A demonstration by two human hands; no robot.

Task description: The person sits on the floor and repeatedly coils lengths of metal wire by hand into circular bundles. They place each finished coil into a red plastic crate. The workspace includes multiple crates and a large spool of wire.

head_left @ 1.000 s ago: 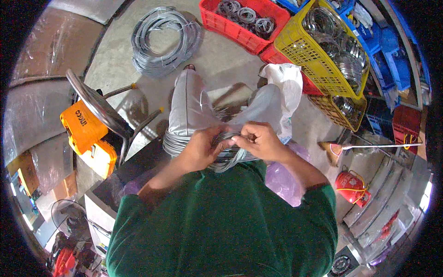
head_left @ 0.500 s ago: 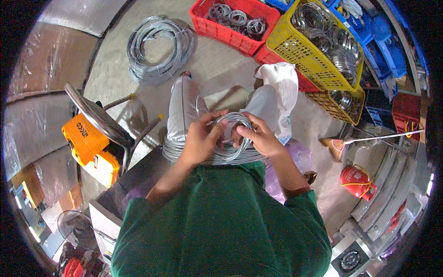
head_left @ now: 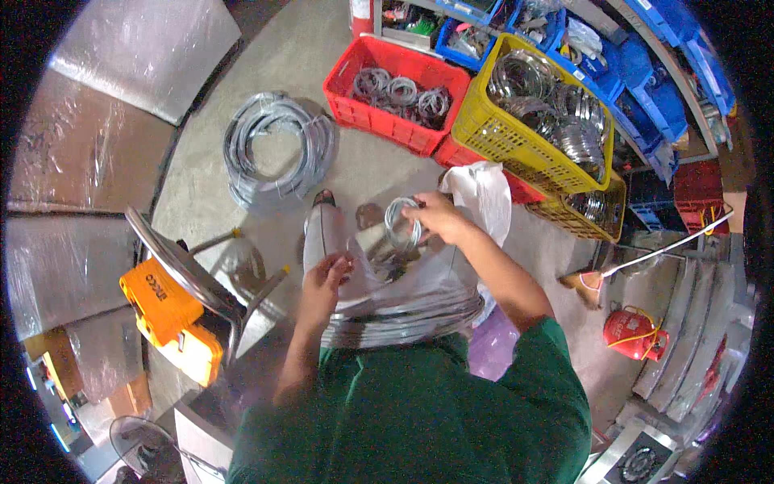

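Note:
A small coil of grey wire (head_left: 401, 223) hangs from my right hand (head_left: 436, 216), the fingers closed on its right side. It is held over the gap between my knees, apart from the large wire coil (head_left: 403, 321) that lies across my lap. Above my left thigh is my left hand (head_left: 325, 280), loosely curled with its fingers a little apart. I see nothing held in it. The white plastic sack (head_left: 481, 192) rests just beyond my right hand.
On the floor ahead lies another big wire coil (head_left: 242, 153). A red crate (head_left: 395, 133) with small coils and a yellow crate (head_left: 516, 149) with shiny metal rings stand ahead. A metal-framed stool (head_left: 185, 262) with an orange case (head_left: 161, 292) is left; a broom (head_left: 587, 284) and red cylinder (head_left: 634, 332) right.
Both hands were together on the small coil above my lap. My right hand has carried it forward, and my left hand has let go and drawn back to the left. My view has tilted up.

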